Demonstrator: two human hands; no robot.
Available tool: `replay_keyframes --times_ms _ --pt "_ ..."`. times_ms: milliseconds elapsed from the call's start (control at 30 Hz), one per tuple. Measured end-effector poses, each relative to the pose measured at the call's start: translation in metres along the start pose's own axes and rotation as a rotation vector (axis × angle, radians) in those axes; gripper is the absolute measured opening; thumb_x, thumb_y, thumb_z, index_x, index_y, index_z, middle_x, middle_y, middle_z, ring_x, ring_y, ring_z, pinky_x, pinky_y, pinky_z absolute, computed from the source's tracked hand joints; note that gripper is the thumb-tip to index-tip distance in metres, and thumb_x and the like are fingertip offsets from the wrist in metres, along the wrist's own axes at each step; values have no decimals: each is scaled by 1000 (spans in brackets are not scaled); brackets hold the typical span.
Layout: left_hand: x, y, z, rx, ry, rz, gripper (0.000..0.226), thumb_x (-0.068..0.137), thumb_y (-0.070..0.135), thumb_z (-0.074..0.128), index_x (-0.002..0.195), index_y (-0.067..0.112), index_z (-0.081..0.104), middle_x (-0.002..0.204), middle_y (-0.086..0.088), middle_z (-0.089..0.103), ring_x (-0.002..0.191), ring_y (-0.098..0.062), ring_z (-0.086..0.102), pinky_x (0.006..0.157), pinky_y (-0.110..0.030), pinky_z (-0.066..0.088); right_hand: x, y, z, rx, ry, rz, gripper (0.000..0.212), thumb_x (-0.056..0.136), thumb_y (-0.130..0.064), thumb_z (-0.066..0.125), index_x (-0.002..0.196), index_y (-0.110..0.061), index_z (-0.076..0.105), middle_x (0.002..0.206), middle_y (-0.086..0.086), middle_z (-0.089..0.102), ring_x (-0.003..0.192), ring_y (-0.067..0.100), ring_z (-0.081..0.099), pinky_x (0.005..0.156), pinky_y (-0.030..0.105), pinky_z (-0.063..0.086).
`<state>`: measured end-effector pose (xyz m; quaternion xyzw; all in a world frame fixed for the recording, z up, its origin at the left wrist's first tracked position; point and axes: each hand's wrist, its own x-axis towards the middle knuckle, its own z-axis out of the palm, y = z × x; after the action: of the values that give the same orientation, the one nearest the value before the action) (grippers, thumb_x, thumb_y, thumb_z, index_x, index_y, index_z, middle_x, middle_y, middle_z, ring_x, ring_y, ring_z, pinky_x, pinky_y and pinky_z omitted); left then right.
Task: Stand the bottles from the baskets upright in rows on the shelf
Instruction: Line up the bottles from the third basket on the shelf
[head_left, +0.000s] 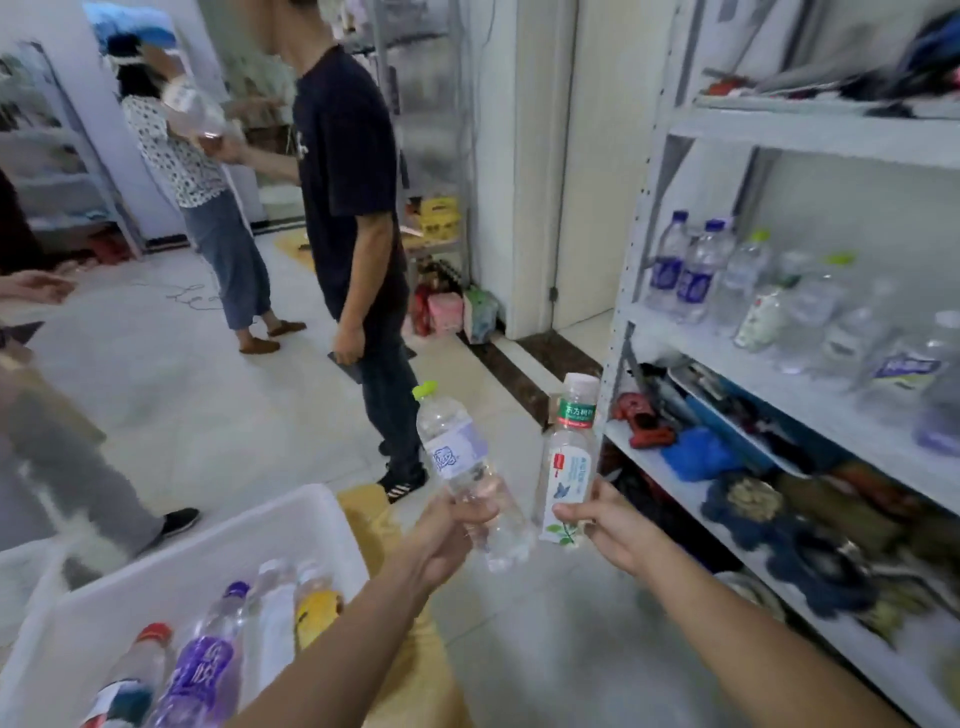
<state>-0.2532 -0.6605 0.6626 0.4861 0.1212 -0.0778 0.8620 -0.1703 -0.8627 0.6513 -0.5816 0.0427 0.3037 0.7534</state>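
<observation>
A person's left hand grasps a clear green-capped bottle by its lower body, neck tilted left. The right hand grips a white-capped bottle near its base, almost upright. Both bottles are held in the air, close together, between the white basket and the metal shelf. More bottles lie in the basket. Standing bottles line the middle board from its left end.
</observation>
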Motion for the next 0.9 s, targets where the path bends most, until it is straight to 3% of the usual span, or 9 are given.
replay_keyframes --times_ms 67,167,300,433,533,633,700,767,900 --pt "26 -9 39 43 -38 -5 42 61 -8 67 99 10 64 86 -5 68 85 -21 66 79 -31 50 -9 -21 -44 16 80 -41 63 69 25 61 122 -7 52 114 16 65 105 29 61 96 44 47" --pt "66 -24 98 83 -69 -14 50 60 -7 67 106 11 64 96 -8 69 96 -25 65 89 -38 47 -24 -52 -109 16 182 -81 54 69 24 63 108 -13 56 105 12 66 92 22 64 76 36 52" --pt "121 -45 167 135 -92 -17 48 71 -20 59 109 8 64 102 -11 68 101 -27 64 83 -33 50 -31 -82 -192 -61 357 -160 59 63 20 71 112 -9 56 110 14 66 92 27 64 83 42 51" --pt "166 -56 216 167 -129 -26 46 75 -26 53 107 5 64 103 -14 66 100 -29 61 87 -34 52 -43 -105 -240 -184 484 -212 60 63 15 76 115 -7 56 106 11 65 94 27 62 72 34 50" --pt "195 -54 244 236 -140 -33 45 75 -25 53 106 6 64 94 -7 70 89 -22 65 75 -29 55 -42 -116 -262 -206 559 -237 60 64 13 77 115 -7 55 105 8 64 92 24 62 70 33 49" --pt "227 -49 259 292 -143 -40 44 72 -24 58 103 6 66 100 -12 67 99 -29 62 91 -41 52 -29 -124 -277 -178 610 -260 56 64 11 77 112 -7 54 105 9 65 86 23 63 59 28 46" --pt "253 -47 264 321 -150 -35 49 66 -20 66 108 4 66 109 -18 67 110 -37 59 100 -51 46 -14 -130 -285 -154 644 -280 56 63 13 77 109 -7 54 106 11 65 92 25 63 67 32 50" --pt "277 -39 271 354 -146 -57 58 60 -16 71 116 0 62 114 -21 66 113 -39 59 99 -52 47 5 -138 -293 -157 668 -298 56 61 15 78 106 -9 54 107 11 64 97 26 62 81 38 51" --pt "332 -24 285 428 -142 -11 44 69 -22 64 109 -4 62 96 -15 68 89 -29 65 80 -39 55 58 -154 -305 -204 719 -321 62 55 14 81 106 -12 56 111 13 66 102 29 63 90 47 51"
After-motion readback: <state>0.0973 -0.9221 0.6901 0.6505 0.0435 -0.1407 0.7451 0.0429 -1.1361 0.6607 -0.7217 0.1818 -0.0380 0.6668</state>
